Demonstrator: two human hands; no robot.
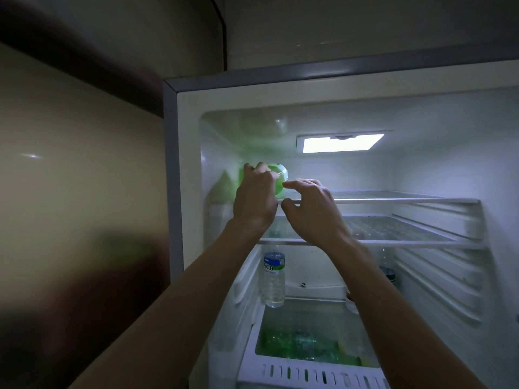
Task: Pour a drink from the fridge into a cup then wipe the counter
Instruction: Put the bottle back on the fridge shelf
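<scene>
Now my left hand (254,192) grips the green bottle (276,179) on the top shelf (393,200) of the fridge (280,91); my right hand (307,203) is half-open beside it, holding nothing.

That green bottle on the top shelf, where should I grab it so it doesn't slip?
Grab the green bottle around its wide body, coming from the front. It lies with its round end facing out at the shelf's left, and the left hand already covers that side, so wrap the right hand fingers around the bare right side.
</scene>
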